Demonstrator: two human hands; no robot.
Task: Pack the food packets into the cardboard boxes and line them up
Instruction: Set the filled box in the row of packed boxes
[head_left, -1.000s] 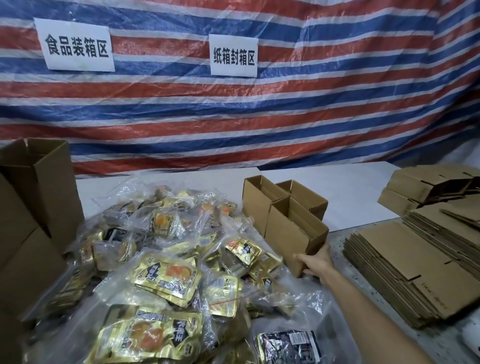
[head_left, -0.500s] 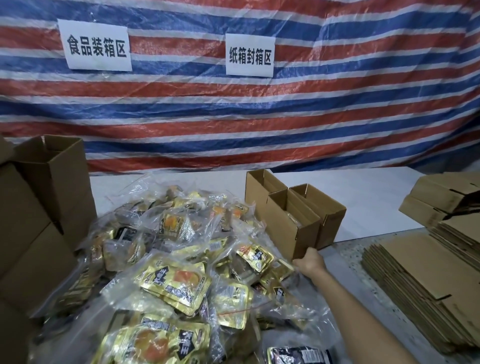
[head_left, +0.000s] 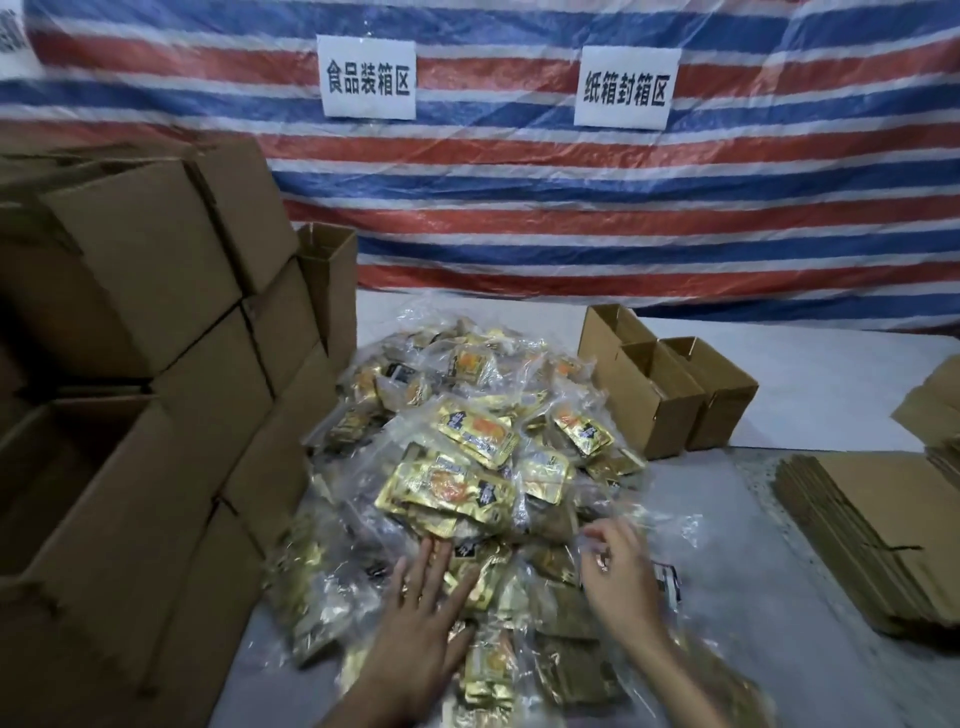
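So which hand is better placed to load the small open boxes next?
Probably the right hand: it touches the packet pile on the side where the open boxes stand; the left hand lies flat further left.

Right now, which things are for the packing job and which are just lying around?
For the job: food packets; small open boxes; flat box stack; left hand resting on the packets; right hand over the packets.
Just lying about: big cartons; paper signs; striped tarp.
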